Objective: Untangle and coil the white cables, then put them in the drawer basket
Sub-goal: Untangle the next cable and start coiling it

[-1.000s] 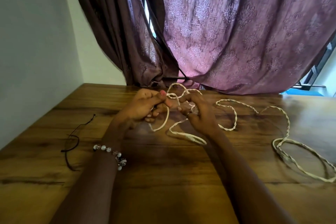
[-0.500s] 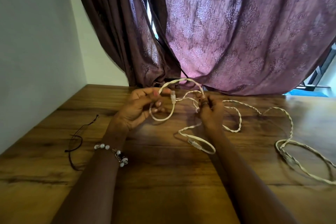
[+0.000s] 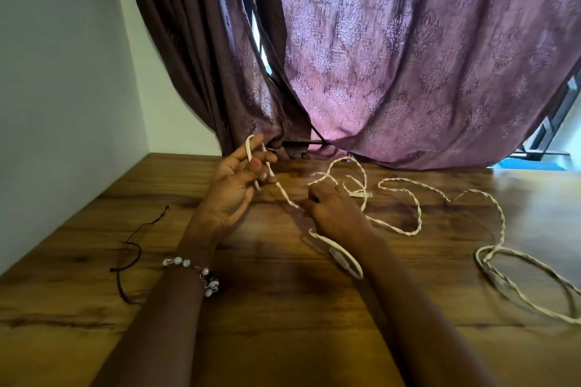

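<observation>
The left hand (image 3: pixel 234 188) pinches a loop of the white cable (image 3: pixel 405 198) over raised fingers; the right hand (image 3: pixel 333 210) grips it nearby, and the rest trails toward the table's (image 3: pixel 283 308) right edge.

Both forearms are bare to the lower frame edge; no sleeves are visible. The left wrist carries a bracelet (image 3: pixel 196 273) of round white pearl-like beads on a thin chain, with dark beads and a small white charm hanging at its right end. The left hand (image 3: pixel 232 190) shows pink-painted nails. The right hand (image 3: pixel 334 210) shows no wristwear; finger rings cannot be confirmed.
</observation>
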The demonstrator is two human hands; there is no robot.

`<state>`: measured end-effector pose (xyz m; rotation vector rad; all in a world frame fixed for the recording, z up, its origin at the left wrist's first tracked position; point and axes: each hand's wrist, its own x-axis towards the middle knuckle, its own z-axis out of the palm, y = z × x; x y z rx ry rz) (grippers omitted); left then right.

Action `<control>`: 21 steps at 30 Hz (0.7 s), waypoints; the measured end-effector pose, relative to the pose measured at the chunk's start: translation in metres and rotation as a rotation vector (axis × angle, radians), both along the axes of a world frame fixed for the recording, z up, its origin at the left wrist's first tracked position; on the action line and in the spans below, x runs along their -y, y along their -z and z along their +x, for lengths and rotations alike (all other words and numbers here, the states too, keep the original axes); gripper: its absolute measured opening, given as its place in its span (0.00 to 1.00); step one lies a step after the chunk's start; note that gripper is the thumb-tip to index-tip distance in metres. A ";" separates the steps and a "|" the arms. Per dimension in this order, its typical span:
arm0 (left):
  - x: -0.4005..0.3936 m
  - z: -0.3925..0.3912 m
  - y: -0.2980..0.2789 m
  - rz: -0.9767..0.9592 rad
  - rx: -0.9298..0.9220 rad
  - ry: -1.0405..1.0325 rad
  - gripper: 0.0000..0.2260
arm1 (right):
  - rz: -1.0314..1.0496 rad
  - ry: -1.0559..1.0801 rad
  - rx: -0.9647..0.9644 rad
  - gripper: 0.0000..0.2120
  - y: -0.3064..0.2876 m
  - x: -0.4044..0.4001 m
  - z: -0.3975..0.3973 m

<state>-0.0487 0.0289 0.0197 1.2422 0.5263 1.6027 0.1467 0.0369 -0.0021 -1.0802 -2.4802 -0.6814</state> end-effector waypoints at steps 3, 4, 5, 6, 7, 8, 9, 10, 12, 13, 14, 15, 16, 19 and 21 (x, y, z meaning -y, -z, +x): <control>-0.003 0.005 0.007 0.011 -0.277 -0.121 0.13 | 0.143 -0.138 -0.034 0.15 -0.001 0.008 -0.009; -0.004 0.007 0.009 0.027 -0.340 -0.117 0.12 | 0.136 -0.210 -0.092 0.16 -0.002 0.011 -0.012; -0.003 0.009 0.011 0.053 -0.413 -0.112 0.11 | 0.084 -0.288 -0.163 0.16 -0.002 0.013 -0.013; -0.004 0.011 0.013 0.087 -0.495 -0.116 0.10 | 0.002 -0.353 -0.248 0.16 -0.004 0.014 -0.014; -0.004 0.012 0.014 0.120 -0.593 -0.125 0.09 | -0.081 -0.408 -0.358 0.14 -0.006 0.015 -0.013; -0.004 0.012 0.016 0.142 -0.685 -0.117 0.08 | -0.134 -0.430 -0.478 0.11 -0.009 0.015 -0.010; -0.003 0.014 0.017 0.115 -0.732 -0.085 0.09 | -0.143 -0.414 -0.594 0.07 -0.010 0.014 -0.007; -0.002 0.015 0.019 0.064 -0.730 -0.042 0.10 | -0.112 -0.373 -0.695 0.06 -0.011 0.012 -0.003; 0.000 0.018 0.018 -0.005 -0.662 0.003 0.13 | -0.084 -0.297 -0.888 0.07 -0.012 0.009 0.004; 0.002 0.020 0.015 -0.022 -0.608 0.022 0.16 | -0.104 -0.287 -0.969 0.06 -0.012 0.007 0.007; 0.003 0.021 0.013 -0.037 -0.540 0.066 0.17 | -0.135 -0.290 -1.042 0.06 -0.011 0.005 0.010; 0.006 0.023 0.010 -0.060 -0.474 0.129 0.18 | -0.165 -0.290 -1.106 0.06 -0.010 0.001 0.012; 0.008 0.023 0.007 -0.094 -0.416 0.197 0.18 | -0.188 -0.276 -1.161 0.06 -0.009 -0.001 0.014; 0.011 0.022 0.005 -0.216 -0.250 0.387 0.17 | -0.288 -0.240 -1.282 0.03 -0.007 -0.006 0.019; 0.011 0.020 0.003 -0.274 -0.123 0.480 0.17 | -0.382 -0.301 -1.259 0.07 -0.009 -0.003 0.021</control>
